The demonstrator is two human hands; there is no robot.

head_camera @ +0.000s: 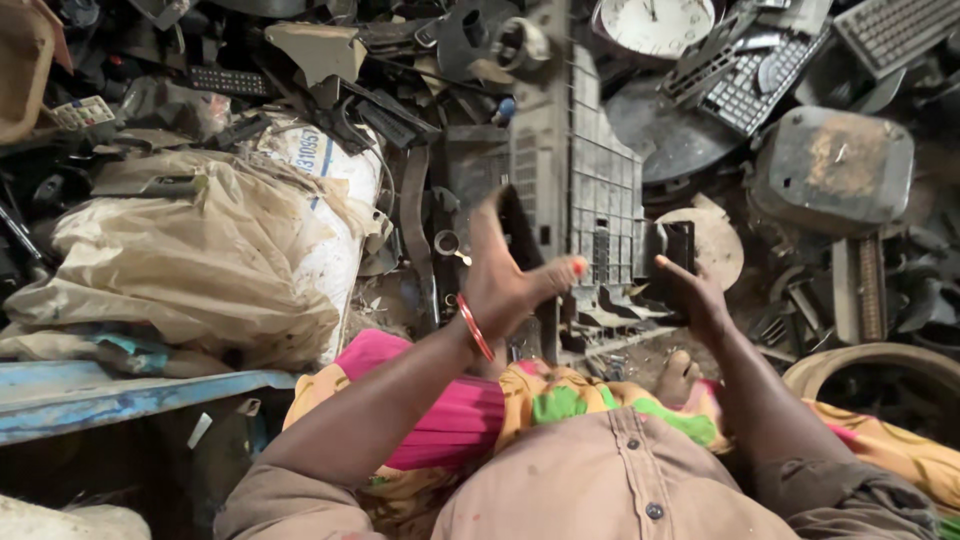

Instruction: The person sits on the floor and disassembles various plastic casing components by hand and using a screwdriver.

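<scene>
1. The grey slotted panel (585, 190), a big plastic housing lying in the scrap, serves as the landmark; everything else is placed from it.
2. Well to the left of the panel, a bulging tan sack (190, 250) rests on a white printed bag.
3. To the right of the panel sits a dusty grey casing (835, 165); above-right lie two keyboards (760, 80), and just above its top a clock face (655, 22).
4. The left hand (505, 275) is raised at the panel's lower left edge, fingers stretched flat and open, thumb out toward the panel, gripping nothing; a red bangle circles the wrist.
5. The right hand (695, 295), just right of the panel's lower end, has its fingers curled around a small black part (675, 255), which touches or nearly touches the panel's edge.
6. Judged risk: broken plastic edges around the panel could cut the bare hands, and a one-handed hold may let the black part slip into the loose debris below.
</scene>
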